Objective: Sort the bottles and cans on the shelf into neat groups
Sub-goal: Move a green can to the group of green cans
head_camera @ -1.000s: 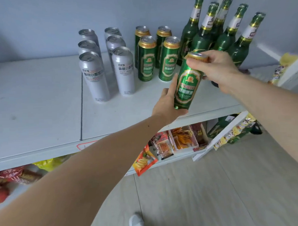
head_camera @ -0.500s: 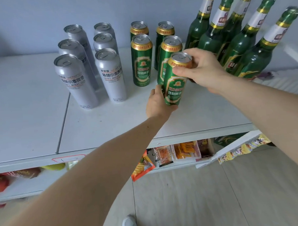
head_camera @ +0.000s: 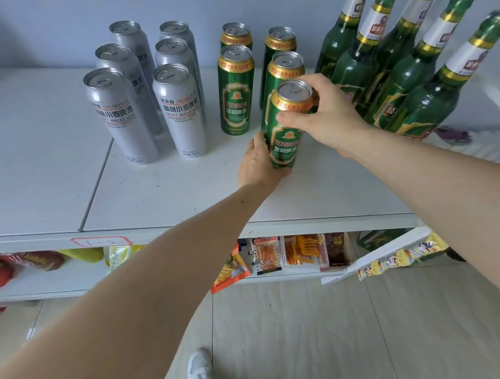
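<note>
A green can [head_camera: 287, 136] with a gold rim stands upright on the white shelf [head_camera: 169, 201], at the front of the right column of green cans [head_camera: 235, 89]. My right hand [head_camera: 330, 115] grips its top from the right. My left hand [head_camera: 260, 163] wraps its base from the left. Several silver cans [head_camera: 179, 109] stand in two columns to the left. Several green glass bottles [head_camera: 418, 76] cluster at the right, just behind my right hand.
A grey wall backs the shelf. Below the shelf edge, a lower shelf [head_camera: 46, 287] holds snack packets [head_camera: 267, 254] and red bags. A loose white board [head_camera: 386, 249] slants at the lower right. My shoe [head_camera: 199, 372] shows on the tiled floor.
The green can came down from a tilted, raised position to upright on the shelf in front of the right green column. Both hands stayed on it. The camera moved closer.
</note>
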Action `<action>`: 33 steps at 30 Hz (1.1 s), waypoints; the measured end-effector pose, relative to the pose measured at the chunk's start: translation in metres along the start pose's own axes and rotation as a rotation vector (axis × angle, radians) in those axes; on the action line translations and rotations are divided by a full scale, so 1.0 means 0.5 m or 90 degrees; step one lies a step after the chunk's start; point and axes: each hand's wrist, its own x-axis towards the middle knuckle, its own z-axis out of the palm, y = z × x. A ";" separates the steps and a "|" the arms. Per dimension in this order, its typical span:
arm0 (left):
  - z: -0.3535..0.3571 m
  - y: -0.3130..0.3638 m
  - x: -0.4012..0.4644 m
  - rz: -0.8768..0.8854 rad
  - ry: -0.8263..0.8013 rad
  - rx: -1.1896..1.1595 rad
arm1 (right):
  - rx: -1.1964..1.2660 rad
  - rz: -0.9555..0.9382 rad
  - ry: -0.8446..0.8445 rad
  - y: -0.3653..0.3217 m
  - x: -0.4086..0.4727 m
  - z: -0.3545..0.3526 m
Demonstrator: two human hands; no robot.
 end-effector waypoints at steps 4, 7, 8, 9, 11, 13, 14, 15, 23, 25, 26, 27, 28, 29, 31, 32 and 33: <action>-0.013 0.001 -0.003 -0.002 -0.014 0.022 | -0.025 0.013 0.015 -0.005 0.000 0.001; -0.027 0.000 -0.008 0.007 -0.014 0.046 | -0.062 0.012 0.026 -0.013 0.000 -0.003; -0.033 -0.001 -0.010 0.011 -0.008 0.049 | -0.074 0.010 0.030 -0.018 0.000 -0.003; -0.040 -0.002 -0.012 0.015 -0.001 0.051 | -0.086 0.007 0.035 -0.025 -0.002 -0.004; -0.057 -0.004 -0.017 0.026 0.010 0.058 | -0.114 -0.007 0.047 -0.043 -0.005 -0.004; -0.078 -0.006 -0.022 0.036 0.018 0.066 | -0.147 -0.040 0.063 -0.067 -0.012 -0.002; -0.091 -0.007 -0.026 0.039 0.022 0.067 | -0.162 -0.063 0.071 -0.081 -0.015 0.000; -0.104 -0.008 -0.031 0.041 0.027 0.066 | -0.171 -0.088 0.076 -0.096 -0.019 0.004; -0.250 -0.061 -0.086 0.031 0.053 0.093 | -0.110 -0.217 0.085 -0.193 -0.021 0.108; -0.299 -0.085 -0.101 0.021 0.054 0.109 | -0.110 -0.255 0.080 -0.224 -0.020 0.142; -0.325 -0.098 -0.110 0.012 0.052 0.119 | -0.112 -0.279 0.074 -0.241 -0.020 0.161; -0.354 -0.114 -0.118 0.002 0.052 0.127 | -0.117 -0.304 0.065 -0.259 -0.020 0.182; -0.383 -0.131 -0.126 -0.009 0.056 0.133 | -0.123 -0.325 0.054 -0.277 -0.019 0.206; -0.413 -0.148 -0.132 -0.019 0.063 0.140 | -0.126 -0.342 0.042 -0.296 -0.018 0.231; -0.475 -0.187 -0.144 -0.039 0.076 0.155 | -0.127 -0.357 0.024 -0.337 -0.014 0.287; -0.508 -0.209 -0.150 -0.050 0.082 0.160 | -0.124 -0.359 0.016 -0.358 -0.010 0.319; -0.543 -0.232 -0.155 -0.061 0.087 0.167 | -0.123 -0.367 0.008 -0.379 -0.007 0.352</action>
